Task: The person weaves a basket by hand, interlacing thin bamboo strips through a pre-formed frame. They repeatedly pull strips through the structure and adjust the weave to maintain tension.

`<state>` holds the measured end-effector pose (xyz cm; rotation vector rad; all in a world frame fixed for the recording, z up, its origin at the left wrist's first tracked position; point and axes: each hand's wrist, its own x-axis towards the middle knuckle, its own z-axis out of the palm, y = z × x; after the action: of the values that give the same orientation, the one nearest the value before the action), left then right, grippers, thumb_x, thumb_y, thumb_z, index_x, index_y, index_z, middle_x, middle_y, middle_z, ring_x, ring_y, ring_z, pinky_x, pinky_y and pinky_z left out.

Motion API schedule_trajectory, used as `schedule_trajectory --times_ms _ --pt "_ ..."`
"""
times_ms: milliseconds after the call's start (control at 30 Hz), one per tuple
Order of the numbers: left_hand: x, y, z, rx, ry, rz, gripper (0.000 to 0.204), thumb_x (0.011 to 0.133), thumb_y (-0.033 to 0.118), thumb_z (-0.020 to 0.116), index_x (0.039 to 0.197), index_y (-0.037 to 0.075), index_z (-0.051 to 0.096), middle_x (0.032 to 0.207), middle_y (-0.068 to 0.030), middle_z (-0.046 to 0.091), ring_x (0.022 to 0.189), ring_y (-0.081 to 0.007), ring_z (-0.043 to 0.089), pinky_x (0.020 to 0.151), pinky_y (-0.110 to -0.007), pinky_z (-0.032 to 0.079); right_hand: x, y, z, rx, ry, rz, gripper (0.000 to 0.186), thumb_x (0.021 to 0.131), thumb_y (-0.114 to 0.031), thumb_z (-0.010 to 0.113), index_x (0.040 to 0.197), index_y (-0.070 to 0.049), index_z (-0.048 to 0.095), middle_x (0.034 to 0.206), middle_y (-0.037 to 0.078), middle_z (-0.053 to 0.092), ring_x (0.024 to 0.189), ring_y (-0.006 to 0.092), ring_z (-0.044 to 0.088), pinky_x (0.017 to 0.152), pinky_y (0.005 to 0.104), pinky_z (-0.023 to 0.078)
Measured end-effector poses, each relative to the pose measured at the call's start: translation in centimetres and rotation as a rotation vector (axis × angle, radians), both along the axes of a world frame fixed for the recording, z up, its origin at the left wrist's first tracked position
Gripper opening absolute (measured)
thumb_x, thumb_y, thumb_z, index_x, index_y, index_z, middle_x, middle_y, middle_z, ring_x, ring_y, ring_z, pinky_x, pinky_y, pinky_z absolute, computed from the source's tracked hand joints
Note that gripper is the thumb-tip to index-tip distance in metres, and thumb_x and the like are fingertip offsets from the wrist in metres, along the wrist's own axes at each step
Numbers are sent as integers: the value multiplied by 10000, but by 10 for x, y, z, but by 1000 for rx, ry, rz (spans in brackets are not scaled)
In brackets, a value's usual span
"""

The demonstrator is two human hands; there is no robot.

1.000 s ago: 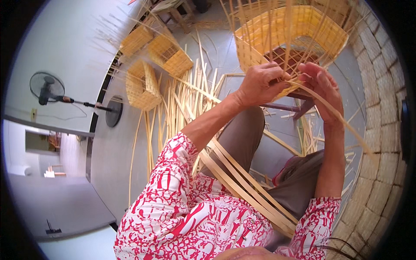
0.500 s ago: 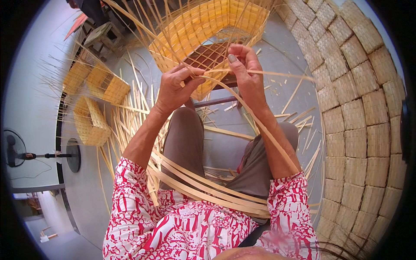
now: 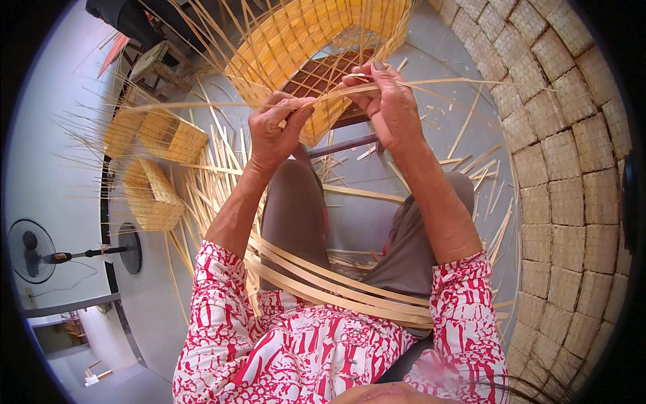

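Level in front of me, a thin split-bamboo strip (image 3: 340, 92) runs between my two hands, its ends reaching out far left and far right. My left hand (image 3: 277, 128) is closed, pinching it between thumb and fingers. With thumb and fingers, my right hand (image 3: 389, 101) also grips it, a little farther out. Just beyond both hands stands a large yellow woven basket (image 3: 266, 57), its loose upright strips fanning out at the top left. Part of its near side is hidden behind my hands. More long strips (image 3: 336, 286) lie across my lap.
Several smaller woven baskets (image 3: 153, 195) sit on the left, beside scattered strips (image 3: 215, 178) on the floor. A floor fan (image 3: 33, 252) and a wooden stool (image 3: 158, 64) are farther left, near a person in dark clothes (image 3: 124, 20). Stacked woven squares (image 3: 558, 175) line the right side.
The strip that curved down over my right forearm now stretches out sideways past both hands. My right fingers, raised before, have closed on it. The whole view has shifted slightly.
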<state>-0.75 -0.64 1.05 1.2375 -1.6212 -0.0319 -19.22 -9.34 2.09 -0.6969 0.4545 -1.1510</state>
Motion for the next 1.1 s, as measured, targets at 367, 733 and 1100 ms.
schedule_trajectory --times_ms 367,733,1100 --pt "14 2 15 232 -47 43 135 832 124 792 905 22 743 772 -65 703 630 -126 657 580 -263 514 -8 9 -2 -354 384 -55 407 952 -440 677 1062 -49 649 979 7 631 888 67 581 837 233 499" --pt "68 -5 54 700 -117 -50 158 866 116 777 804 10 677 740 -14 691 593 -41 613 505 -212 481 -13 -11 -15 -482 434 121 779 807 -560 788 1310 -9 565 984 50 625 869 109 620 768 233 542" --pt "93 16 24 410 328 -69 89 906 71 733 985 32 724 796 19 673 662 -14 594 580 -182 502 0 -38 -36 25 56 50 135 933 -193 727 1002 -96 664 847 21 681 668 84 613 621 264 549"
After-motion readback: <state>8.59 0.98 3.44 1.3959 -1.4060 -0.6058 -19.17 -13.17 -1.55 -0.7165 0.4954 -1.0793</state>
